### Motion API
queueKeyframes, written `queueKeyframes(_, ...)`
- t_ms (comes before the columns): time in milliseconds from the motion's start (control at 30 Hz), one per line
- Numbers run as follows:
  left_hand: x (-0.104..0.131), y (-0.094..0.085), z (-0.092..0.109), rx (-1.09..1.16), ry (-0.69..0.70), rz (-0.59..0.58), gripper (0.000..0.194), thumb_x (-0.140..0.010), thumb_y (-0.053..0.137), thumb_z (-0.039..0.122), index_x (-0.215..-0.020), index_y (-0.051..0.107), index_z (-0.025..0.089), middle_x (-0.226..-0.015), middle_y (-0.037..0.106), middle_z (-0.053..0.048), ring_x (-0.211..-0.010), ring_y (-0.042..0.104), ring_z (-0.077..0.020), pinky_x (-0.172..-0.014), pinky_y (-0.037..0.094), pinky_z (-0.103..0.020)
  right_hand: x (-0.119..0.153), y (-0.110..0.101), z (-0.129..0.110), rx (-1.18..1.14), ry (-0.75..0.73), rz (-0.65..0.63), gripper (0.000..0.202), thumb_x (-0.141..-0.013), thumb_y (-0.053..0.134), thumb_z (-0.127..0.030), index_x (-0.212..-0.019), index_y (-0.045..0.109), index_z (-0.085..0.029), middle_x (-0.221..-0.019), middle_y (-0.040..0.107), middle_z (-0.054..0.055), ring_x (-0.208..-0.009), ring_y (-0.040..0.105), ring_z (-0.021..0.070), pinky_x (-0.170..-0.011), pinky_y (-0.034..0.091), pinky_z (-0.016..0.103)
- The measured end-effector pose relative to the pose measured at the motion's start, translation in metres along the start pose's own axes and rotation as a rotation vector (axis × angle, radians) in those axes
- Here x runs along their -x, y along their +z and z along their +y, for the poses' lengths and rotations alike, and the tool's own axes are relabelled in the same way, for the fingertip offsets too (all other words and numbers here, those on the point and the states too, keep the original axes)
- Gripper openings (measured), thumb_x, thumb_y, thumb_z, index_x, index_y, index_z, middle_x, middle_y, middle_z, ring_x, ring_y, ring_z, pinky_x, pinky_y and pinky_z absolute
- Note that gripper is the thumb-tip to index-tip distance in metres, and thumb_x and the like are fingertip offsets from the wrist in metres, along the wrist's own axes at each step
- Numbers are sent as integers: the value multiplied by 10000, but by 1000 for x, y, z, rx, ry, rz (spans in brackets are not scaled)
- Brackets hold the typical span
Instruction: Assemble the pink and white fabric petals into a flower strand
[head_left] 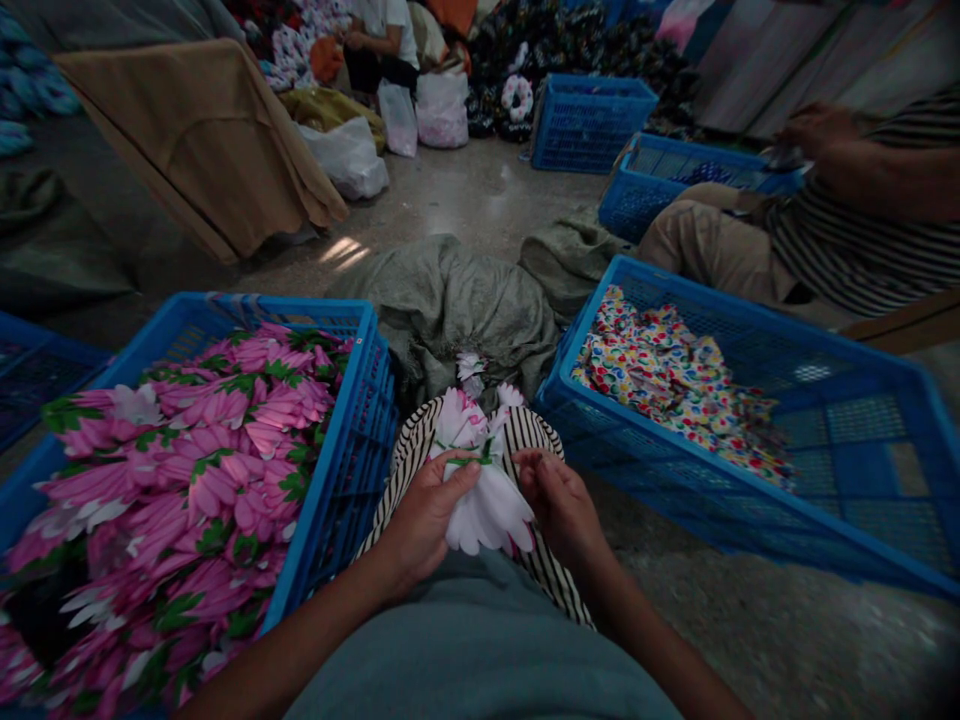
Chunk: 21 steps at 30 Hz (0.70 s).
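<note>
Over my lap, my left hand [436, 505] pinches a white and pink fabric flower piece [487, 505] by its green part, with the petals hanging down. Just right of the flower, my right hand [553, 492] has its fingers curled together; whatever is between them is too small to make out. More pale petals with pink tips [459, 418] lie on the striped cloth over my knees, behind the held piece. At the left, a blue crate [371, 345] is heaped with pink petal pieces [217, 480] that have green and white parts.
On the right stands a blue crate [862, 365] with colorful patterned fabric pieces [667, 375]. Grey-green sacking [465, 300] lies ahead. A person in stripes sits at the right, another farther back. Brown cloth [202, 140] drapes at the upper left.
</note>
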<state>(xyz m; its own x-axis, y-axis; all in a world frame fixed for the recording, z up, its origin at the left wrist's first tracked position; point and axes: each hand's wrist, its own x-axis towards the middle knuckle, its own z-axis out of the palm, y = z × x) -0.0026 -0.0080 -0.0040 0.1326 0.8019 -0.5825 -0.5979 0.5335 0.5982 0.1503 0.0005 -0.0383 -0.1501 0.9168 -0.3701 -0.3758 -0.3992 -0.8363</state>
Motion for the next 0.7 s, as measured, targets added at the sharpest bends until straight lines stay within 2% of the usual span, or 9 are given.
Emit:
queueKeyframes(133,-6,1,2,199,-26,51,166,-706,628,144,-840,536,176,-643,649,4,-556,617,-128,-583,500,-251,5,3,10,-115,96,-109,337,-734,568,-492,-820,579,-166,-492,359,-71,-371,229,43,-333,150,158)
queueKeyframes(267,-12,0,0,258,-31,109,114,-738,590,150,-839,539,161,-681,670,-26,-574,637,-156,-596,524,-295,9,6,16,-179,65,-171,276,-673,670,-391,-830,595,-177,-481,386,-80,-358,222,28,-346,172,154)
queueKeyframes(400,-15,-1,-2,252,-34,95,95,-770,556,167,-861,558,139,-686,677,-48,-568,642,-168,-590,533,-308,9,9,18,-140,53,-177,265,-665,695,-318,-881,636,-175,-555,489,-45,-382,265,25,-362,192,159)
queueKeyframes(533,-16,-2,-2,276,-93,105,122,-788,534,177,-889,566,117,-678,679,-65,-557,643,-170,-570,536,-298,7,13,17,-111,77,-154,238,-684,683,-329,-846,661,-155,-488,461,-55,-361,233,21,-341,152,154)
queueKeyframes(600,-17,-2,-2,276,-135,94,152,-804,511,193,-915,566,105,-674,681,-80,-540,642,-176,-539,534,-293,8,15,16,-107,75,-158,220,-693,677,-321,-845,668,-162,-477,465,-57,-360,250,23,-343,195,152)
queueKeyframes(700,-16,-2,-1,273,-180,85,204,-823,477,203,-971,562,92,-671,684,-97,-529,642,-184,-526,533,-297,9,17,15,-106,46,-192,199,-714,663,-295,-886,670,-197,-541,537,-44,-401,356,42,-444,359,179)
